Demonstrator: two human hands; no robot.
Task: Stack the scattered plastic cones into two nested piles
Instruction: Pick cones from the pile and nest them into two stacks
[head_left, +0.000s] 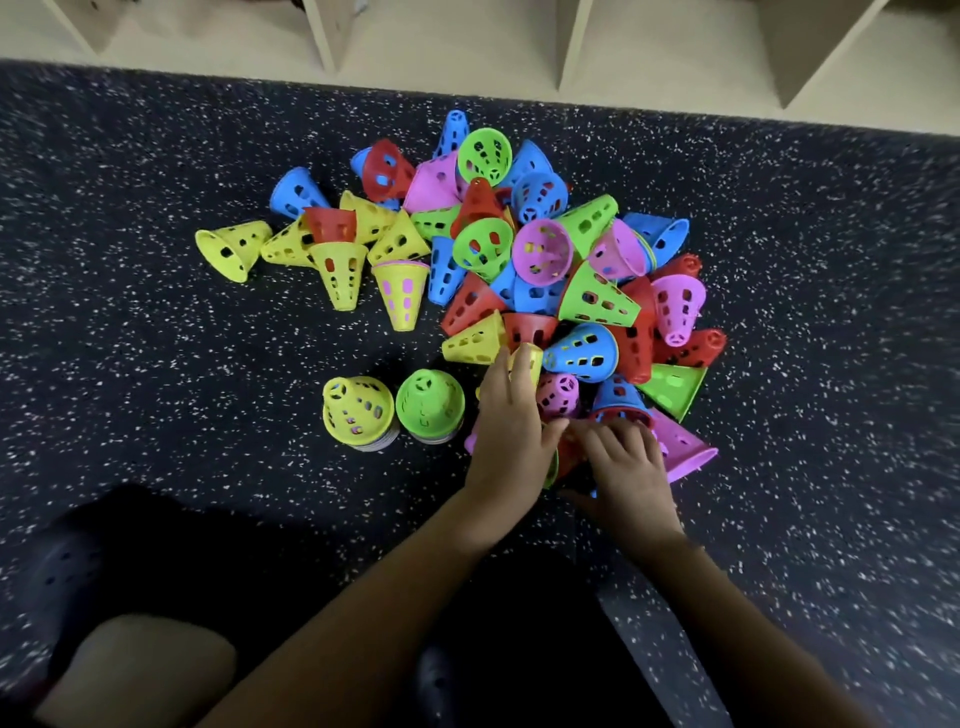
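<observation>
1. The perforated plastic cones (597, 296) look light, stiff and thin-walled, and probably slick. They are best taken by the wide rim or round the tapered body.
2. The loose heap spreads from the middle of the speckled floor mat (130, 260) toward its far edge. The yellow-topped pile (358, 410) and green-topped pile (430, 402) stand just to the left of the hands.
3. The left hand (511, 431) lies nearly flat over a yellow cone (532, 358) at the heap's near side, thumb spread; I cannot tell whether it grips.
4. The right hand (628, 467) bends its fingers down among the nearest cones; what it holds is hidden.

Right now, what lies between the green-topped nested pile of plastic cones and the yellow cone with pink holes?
Nothing: in the head view only bare dark speckled floor separates the green-topped pile and that yellow cone.
</observation>
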